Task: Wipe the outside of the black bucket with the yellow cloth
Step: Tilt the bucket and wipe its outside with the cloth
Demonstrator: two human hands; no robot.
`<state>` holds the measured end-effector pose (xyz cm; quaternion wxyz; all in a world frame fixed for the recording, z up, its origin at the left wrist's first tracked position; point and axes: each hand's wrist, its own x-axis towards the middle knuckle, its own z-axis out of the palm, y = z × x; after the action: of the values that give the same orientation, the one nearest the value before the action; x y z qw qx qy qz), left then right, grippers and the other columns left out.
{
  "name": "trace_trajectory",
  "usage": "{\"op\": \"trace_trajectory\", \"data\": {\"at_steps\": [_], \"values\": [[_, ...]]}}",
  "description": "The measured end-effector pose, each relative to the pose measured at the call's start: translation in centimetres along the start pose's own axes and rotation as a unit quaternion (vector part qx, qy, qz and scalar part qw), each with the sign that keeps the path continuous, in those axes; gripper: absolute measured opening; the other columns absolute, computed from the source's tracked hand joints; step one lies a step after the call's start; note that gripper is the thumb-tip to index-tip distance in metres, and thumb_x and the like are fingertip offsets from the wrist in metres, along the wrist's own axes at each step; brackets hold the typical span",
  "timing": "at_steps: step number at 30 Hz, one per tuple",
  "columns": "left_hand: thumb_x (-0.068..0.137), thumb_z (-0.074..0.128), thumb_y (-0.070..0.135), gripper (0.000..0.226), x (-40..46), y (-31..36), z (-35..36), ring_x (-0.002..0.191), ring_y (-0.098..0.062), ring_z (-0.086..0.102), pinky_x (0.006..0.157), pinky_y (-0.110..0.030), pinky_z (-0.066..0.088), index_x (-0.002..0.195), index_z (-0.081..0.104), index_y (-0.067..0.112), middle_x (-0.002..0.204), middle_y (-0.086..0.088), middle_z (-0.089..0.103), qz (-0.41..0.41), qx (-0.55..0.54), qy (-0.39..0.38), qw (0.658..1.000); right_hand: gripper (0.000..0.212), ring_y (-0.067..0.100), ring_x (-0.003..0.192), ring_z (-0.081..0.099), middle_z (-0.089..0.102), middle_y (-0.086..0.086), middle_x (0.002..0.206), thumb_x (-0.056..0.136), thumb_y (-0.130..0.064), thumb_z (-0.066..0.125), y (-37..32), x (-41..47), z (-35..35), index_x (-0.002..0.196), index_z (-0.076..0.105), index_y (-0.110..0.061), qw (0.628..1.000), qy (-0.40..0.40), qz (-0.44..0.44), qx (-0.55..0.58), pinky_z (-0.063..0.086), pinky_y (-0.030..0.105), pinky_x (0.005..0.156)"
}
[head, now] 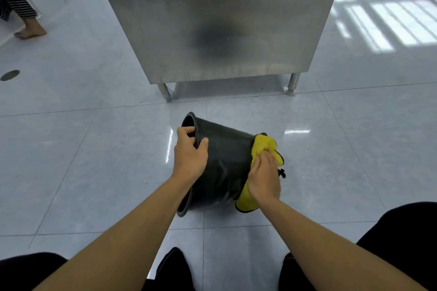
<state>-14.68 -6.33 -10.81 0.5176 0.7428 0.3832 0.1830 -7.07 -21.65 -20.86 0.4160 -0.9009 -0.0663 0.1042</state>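
Nearest the camera, the person's two bare forearms reach forward over dark-clad knees toward a tiled floor (94,149). The left hand (189,156) is clenched on the rim of the black bucket (224,168): fingers hooked inside the mouth, thumb lying on the outer wall. The right hand (264,179) is curled down onto the yellow cloth (260,146), pressing it against the bucket's base end; how tightly the fingers pinch the fabric cannot be told. The bucket lies tipped on its side on the floor, long axis running left to right, open mouth to the left and closed bottom to the right. The cloth sits at the right end, draped over the edge where wall meets base, one corner hanging below the wrist. Judgement: the unwiped wall lies to the left of the right hand's fingers, between the two hands, so the coming stroke probably runs leftward along the axis, or the left hand rolls the bucket. The right hand is the nearer to the cloth; the left only steadies. Farther back stands a stainless steel cabinet (220,19) on short legs. Far left, another person's bare foot (30,30). Count: one bucket, one cloth, two hands, one cabinet.
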Motion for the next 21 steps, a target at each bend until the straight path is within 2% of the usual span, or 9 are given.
{"op": "trace_trajectory", "data": {"at_steps": [3, 5, 8, 11, 14, 16, 18, 19, 21], "values": [[0.094, 0.069, 0.022, 0.025, -0.4, 0.0, 0.2, 0.087, -0.009, 0.063, 0.065, -0.01, 0.049, 0.112, 0.052, 0.02, 0.102, 0.004, 0.064, 0.043, 0.037, 0.083, 0.995, 0.034, 0.036, 0.129, 0.047, 0.05, 0.012, 0.142, 0.104, -0.022, 0.031, 0.0, 0.1, 0.4, 0.123, 0.052, -0.002, 0.999, 0.038, 0.008, -0.001, 0.047, 0.053, 0.099], [0.093, 0.071, 0.022, 0.021, -0.7, -0.1, 0.1, 0.082, -0.003, 0.06, 0.066, -0.008, 0.049, 0.108, 0.056, 0.02, 0.101, 0.008, 0.062, 0.062, 0.042, 0.115, 0.991, 0.025, 0.039, 0.123, 0.049, 0.053, 0.017, 0.136, 0.103, -0.015, 0.035, -0.4, 0.0, 0.8, 0.113, 0.052, 0.0, 0.999, 0.042, -0.006, 0.002, 0.048, 0.053, 0.095], [0.099, 0.06, 0.021, 0.034, -1.2, 0.0, 0.2, 0.095, -0.006, 0.063, 0.088, -0.024, 0.054, 0.133, 0.059, 0.021, 0.112, 0.008, 0.064, 0.064, 0.051, 0.085, 0.993, 0.014, 0.039, 0.102, 0.057, 0.056, 0.021, 0.125, 0.104, -0.016, 0.035, -2.3, -1.1, 0.9, 0.093, 0.043, -0.014, 0.997, 0.039, -0.052, 0.034, 0.049, 0.048, 0.08], [0.096, 0.05, 0.019, 0.064, -1.6, 0.1, 0.6, 0.078, -0.014, 0.063, 0.072, -0.025, 0.054, 0.154, 0.033, 0.038, 0.093, 0.005, 0.069, 0.059, 0.11, 0.016, 0.992, 0.02, 0.036, 0.086, 0.058, 0.058, 0.019, 0.119, 0.105, -0.023, 0.037, -5.4, -3.0, 0.9, 0.087, 0.033, -0.027, 0.987, -0.002, -0.143, 0.07, 0.041, 0.041, 0.07], [0.099, 0.044, 0.018, 0.067, -1.4, 0.0, 0.6, 0.071, -0.013, 0.064, 0.066, -0.023, 0.051, 0.158, 0.02, 0.04, 0.084, 0.005, 0.069, 0.086, 0.129, -0.047, 0.987, 0.01, 0.033, 0.111, 0.06, 0.057, 0.012, 0.137, 0.107, -0.028, 0.039, -7.9, -4.3, 1.4, 0.112, 0.047, -0.026, 0.967, -0.061, -0.22, 0.118, 0.05, 0.044, 0.088], [0.101, 0.041, 0.015, 0.064, -0.6, -0.3, 0.4, 0.083, -0.009, 0.067, 0.077, -0.022, 0.055, 0.159, 0.021, 0.034, 0.101, 0.012, 0.07, 0.103, 0.1, -0.074, 0.987, 0.027, 0.029, 0.132, 0.052, 0.051, 0.006, 0.148, 0.107, -0.027, 0.039, -8.3, -4.3, 1.7, 0.133, 0.047, -0.027, 0.958, -0.071, -0.248, 0.13, 0.047, 0.045, 0.105], [0.1, 0.041, 0.008, 0.061, 0.0, -0.4, 0.2, 0.102, -0.002, 0.064, 0.092, -0.019, 0.051, 0.158, 0.029, 0.026, 0.128, 0.011, 0.063, 0.123, 0.068, -0.084, 0.987, 0.039, 0.019, 0.146, 0.037, 0.038, -0.003, 0.16, 0.108, -0.028, 0.038, -8.0, -4.0, 1.5, 0.147, 0.041, -0.028, 0.958, -0.059, -0.259, 0.11, 0.04, 0.035, 0.114], [0.1, 0.042, 0.006, 0.058, 0.2, -0.4, 0.3, 0.107, -0.005, 0.063, 0.095, -0.022, 0.05, 0.155, 0.036, 0.023, 0.132, 0.006, 0.063, 0.123, 0.05, -0.081, 0.988, 0.042, 0.014, 0.149, 0.031, 0.033, -0.007, 0.163, 0.108, -0.031, 0.037, -7.7, -3.8, 1.3, 0.15, 0.039, -0.028, 0.961, -0.046, -0.261, 0.085, 0.041, 0.03, 0.111], [0.101, 0.045, 0.01, 0.041, 0.3, -0.6, 0.2, 0.09, -0.017, 0.067, 0.081, -0.036, 0.055, 0.14, 0.045, 0.023, 0.107, -0.004, 0.072, 0.087, 0.022, -0.056, 0.994, 0.043, 0.009, 0.149, 0.029, 0.03, -0.011, 0.163, 0.107, -0.037, 0.036, -6.7, -3.4, 1.3, 0.148, 0.043, -0.026, 0.965, -0.01, -0.26, 0.019, 0.052, 0.03, 0.094]]}}
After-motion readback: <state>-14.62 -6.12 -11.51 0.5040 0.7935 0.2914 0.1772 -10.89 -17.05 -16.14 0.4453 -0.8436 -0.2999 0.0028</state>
